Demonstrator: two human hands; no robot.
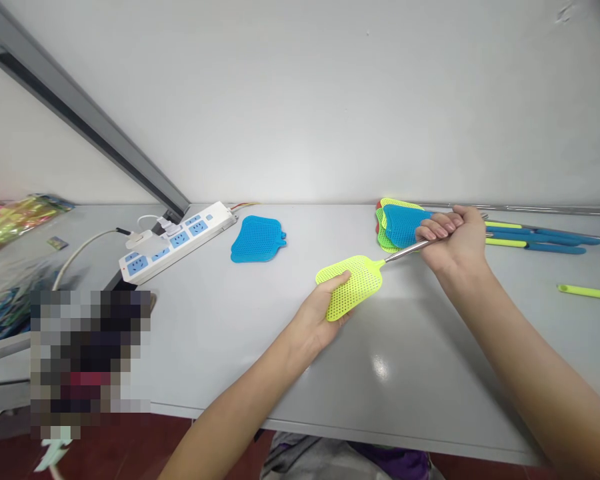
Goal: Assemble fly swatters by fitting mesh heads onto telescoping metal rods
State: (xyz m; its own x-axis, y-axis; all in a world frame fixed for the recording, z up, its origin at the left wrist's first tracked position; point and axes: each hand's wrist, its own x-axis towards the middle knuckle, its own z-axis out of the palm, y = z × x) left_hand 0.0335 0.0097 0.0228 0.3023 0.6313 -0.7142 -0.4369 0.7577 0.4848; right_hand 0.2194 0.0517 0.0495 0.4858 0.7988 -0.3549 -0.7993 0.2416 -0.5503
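My left hand (316, 321) grips a yellow-green perforated fly swatter head (359, 285), thumb on top and fingers beneath. A thin metal rod (404, 252) meets the neck of this head and runs up to the right. My right hand (457, 243) is closed around that rod, its fingers curled; the palm hides part of it. Just behind the right hand lies a pile of fly swatters with blue, green, yellow and red heads (403, 225). Their blue and yellow-green handles (550, 248) point right. Loose blue swatter heads (257, 240) lie stacked left of my hands.
A white power strip (177, 243) with plugs and cables stands at the left. Long metal rods (555, 210) lie along the wall. One yellow-green handle tube (590, 293) rests at the right. Bagged colourful items (20, 223) and a pixelated patch (90, 353) are far left.
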